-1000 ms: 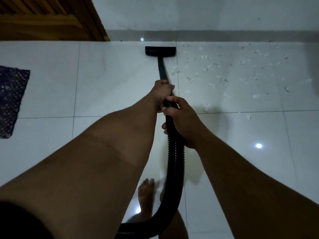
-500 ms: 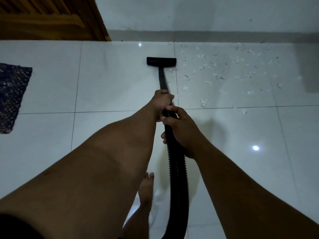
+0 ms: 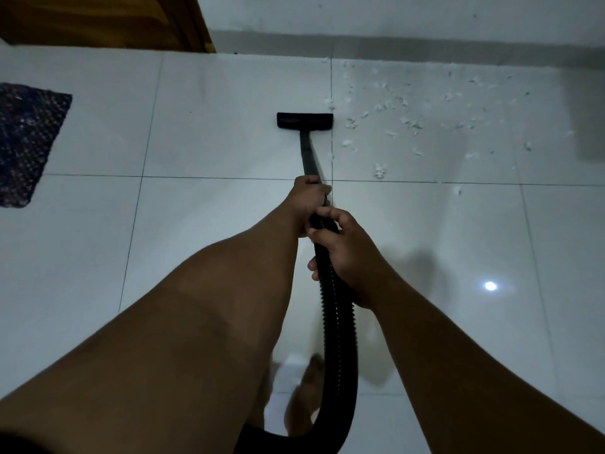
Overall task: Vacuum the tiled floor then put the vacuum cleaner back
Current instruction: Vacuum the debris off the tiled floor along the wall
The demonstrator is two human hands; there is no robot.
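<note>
Floor (image 3: 212,132): pale glossy tiles fill the view, dark grout lines crossing; a bright light spot reflects at right.
Wall (image 3: 393,18): runs along the top, a grey skirting band at its foot; its right end is lost in shadow.
Door (image 3: 98,21): brown wood at top left, cut off by the frame edge.
Mat (image 3: 26,142): dark and speckled at the left edge, only partly in frame.
Hose (image 3: 337,339): black and ribbed, curving down past a blurred bare foot and out of the bottom edge; the cleaner's body is out of view.
Left hand (image 3: 309,199): further forward, fingers clamped on the tube where it meets the hose.
Right hand (image 3: 347,250): just behind, touching the left, fingers wrapped around the hose top; fingertips hidden underneath.
Tube (image 3: 307,155): thin, black, slanting from the hands down to the head.
Head (image 3: 304,121): flat on the floor, its right end at a grout line.
Scraps (image 3: 409,121): small white bits scattered right of the head, too small to identify.
</note>
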